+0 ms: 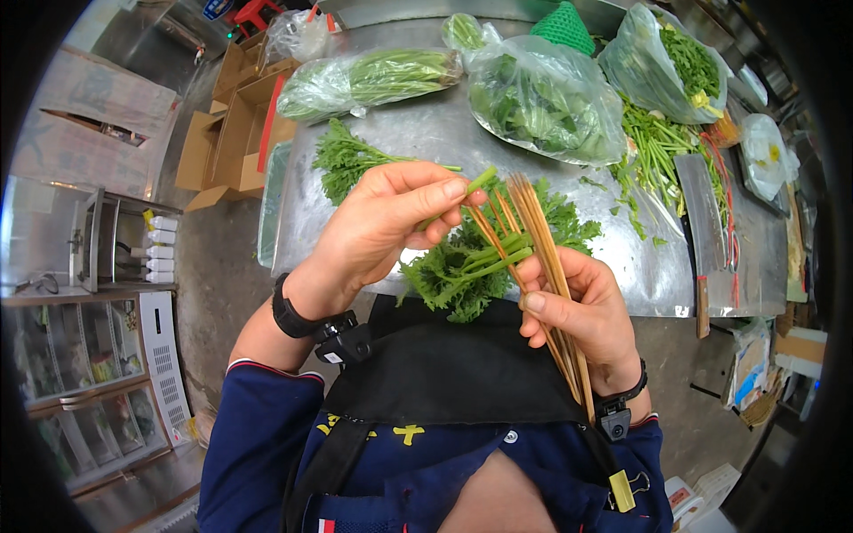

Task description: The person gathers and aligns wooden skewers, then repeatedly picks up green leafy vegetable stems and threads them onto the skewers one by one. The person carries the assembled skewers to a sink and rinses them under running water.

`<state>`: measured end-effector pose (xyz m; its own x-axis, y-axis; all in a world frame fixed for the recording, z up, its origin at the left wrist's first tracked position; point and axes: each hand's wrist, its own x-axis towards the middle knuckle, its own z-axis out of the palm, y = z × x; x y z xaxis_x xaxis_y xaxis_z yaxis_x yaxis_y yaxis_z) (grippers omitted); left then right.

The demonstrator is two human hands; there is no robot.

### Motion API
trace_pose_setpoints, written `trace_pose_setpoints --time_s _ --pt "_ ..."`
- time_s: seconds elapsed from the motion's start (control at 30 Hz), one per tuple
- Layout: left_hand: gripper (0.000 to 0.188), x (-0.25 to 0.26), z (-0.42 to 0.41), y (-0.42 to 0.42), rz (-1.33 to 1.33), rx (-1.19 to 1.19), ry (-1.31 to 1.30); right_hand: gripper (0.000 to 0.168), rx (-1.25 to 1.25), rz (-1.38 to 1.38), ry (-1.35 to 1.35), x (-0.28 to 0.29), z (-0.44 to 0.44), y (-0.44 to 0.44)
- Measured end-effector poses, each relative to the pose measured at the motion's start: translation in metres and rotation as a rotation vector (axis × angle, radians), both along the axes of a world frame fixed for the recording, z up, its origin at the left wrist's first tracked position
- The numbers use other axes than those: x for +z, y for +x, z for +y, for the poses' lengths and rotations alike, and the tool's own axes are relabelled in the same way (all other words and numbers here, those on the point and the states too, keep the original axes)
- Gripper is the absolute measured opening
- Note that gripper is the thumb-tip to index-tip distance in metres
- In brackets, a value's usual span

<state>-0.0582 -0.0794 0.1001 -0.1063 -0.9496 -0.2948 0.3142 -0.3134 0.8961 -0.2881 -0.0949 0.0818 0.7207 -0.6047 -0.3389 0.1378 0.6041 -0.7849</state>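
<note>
My left hand (406, 213) pinches the green stem of a leafy vegetable (482, 178) between thumb and fingers, near the tips of some sticks. A bundle of thin wooden skewers (543, 246) is held in my right hand (576, 303), with a few splayed apart from the rest. Green stems cross the splayed skewers, and frilly leaves (460, 270) lie around and below them over the near table edge. Behind my left hand, a leafy sprig (343, 156) rests on the metal table (426, 126).
Plastic-wrapped stalks (373, 76), a bag of greens (543, 100) and an open bag of leaves (666, 66) stand along the back. At right are cut stems (653, 150) and a cleaver (696, 220), its handle over the near edge. Cardboard boxes (233, 133) stand left.
</note>
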Motion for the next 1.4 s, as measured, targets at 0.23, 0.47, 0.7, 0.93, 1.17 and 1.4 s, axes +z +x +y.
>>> trace_pose_setpoints --time_s 0.23,0.47,0.7,0.93,1.17,1.4 --pt "0.021 -0.005 0.005 0.000 0.024 0.040 -0.055 0.023 0.012 -0.003 0.003 0.002 0.000 0.001" --pt "0.020 -0.003 0.006 -0.001 -0.018 0.038 -0.078 0.023 0.007 -0.012 0.004 0.002 0.001 0.000" --pt "0.021 -0.002 0.011 -0.005 -0.121 0.009 -0.155 0.023 -0.001 -0.013 0.012 0.001 0.004 -0.001" --pt "0.021 -0.002 0.015 -0.012 -0.126 -0.077 -0.094 0.023 0.000 -0.025 0.014 0.000 0.004 -0.003" --pt "0.018 0.001 0.019 -0.020 -0.144 -0.208 -0.119 0.020 -0.008 -0.076 0.028 0.001 0.004 -0.002" --pt "0.015 -0.005 0.022 -0.024 -0.408 -0.231 -0.437 0.020 -0.049 -0.075 0.027 0.004 0.006 -0.002"
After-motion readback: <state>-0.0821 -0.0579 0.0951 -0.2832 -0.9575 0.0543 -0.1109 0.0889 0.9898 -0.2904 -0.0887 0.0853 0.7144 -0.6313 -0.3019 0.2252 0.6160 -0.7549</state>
